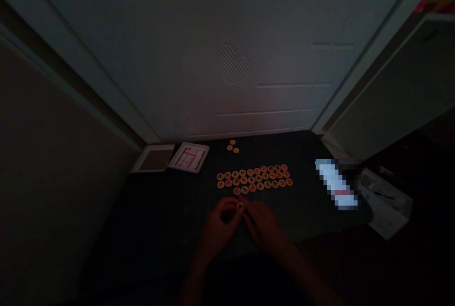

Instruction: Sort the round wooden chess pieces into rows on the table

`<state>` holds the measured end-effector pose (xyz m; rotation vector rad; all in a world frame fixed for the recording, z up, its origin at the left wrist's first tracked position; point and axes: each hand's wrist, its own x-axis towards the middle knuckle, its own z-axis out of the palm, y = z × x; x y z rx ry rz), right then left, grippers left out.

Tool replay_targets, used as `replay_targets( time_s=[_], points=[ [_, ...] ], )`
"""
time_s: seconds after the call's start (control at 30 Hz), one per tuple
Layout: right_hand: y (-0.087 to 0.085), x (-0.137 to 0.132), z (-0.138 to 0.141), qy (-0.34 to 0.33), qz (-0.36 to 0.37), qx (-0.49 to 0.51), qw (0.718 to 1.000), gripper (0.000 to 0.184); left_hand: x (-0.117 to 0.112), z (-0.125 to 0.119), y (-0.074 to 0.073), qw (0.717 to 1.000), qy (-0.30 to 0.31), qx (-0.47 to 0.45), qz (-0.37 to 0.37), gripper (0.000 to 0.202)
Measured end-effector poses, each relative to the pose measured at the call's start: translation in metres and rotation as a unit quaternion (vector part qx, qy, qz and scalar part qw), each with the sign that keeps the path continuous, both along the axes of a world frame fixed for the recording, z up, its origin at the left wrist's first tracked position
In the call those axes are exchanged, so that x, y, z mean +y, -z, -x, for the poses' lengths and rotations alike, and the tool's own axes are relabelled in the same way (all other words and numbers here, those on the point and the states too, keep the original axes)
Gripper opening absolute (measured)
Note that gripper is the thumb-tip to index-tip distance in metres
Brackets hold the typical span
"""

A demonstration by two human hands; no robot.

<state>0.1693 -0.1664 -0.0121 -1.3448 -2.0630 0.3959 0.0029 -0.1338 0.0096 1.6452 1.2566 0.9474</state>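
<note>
The scene is very dark. Several round wooden game pieces [254,178] with dark and red marks lie in neat rows on a dark surface [167,211]. Two loose pieces [233,147] sit apart, farther back near the wall. My left hand [219,228] and my right hand [261,223] meet just in front of the rows. Their fingertips are pinched together around one small round piece [240,206]. I cannot make out which hand carries it more.
A shallow box [155,158] and a white lid with red lines [189,157] lie at the back left. A blurred-out white object [336,184] and crumpled plastic wrapping [386,199] lie at the right. A pale door with a heart mark [233,63] stands behind.
</note>
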Motion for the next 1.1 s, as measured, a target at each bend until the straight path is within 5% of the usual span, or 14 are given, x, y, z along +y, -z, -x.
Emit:
replay_targets(
  time_s=[0.63, 0.87, 1.1],
  points=[
    [-0.003, 0.0, 0.001, -0.003, 0.002, 0.0, 1.0, 0.052, -0.003, 0.001, -0.004, 1.0, 0.018, 0.0, -0.005, 0.017],
    [0.005, 0.001, 0.0, 0.01, -0.006, 0.022, 1.0, 0.047, -0.003, -0.001, 0.003, 0.998, -0.041, 0.034, -0.018, 0.017],
    [0.004, 0.0, 0.0, 0.014, -0.02, 0.051, 0.998, 0.037, 0.009, 0.009, 0.008, 0.973, -0.138, 0.17, -0.079, 0.022]
  ],
)
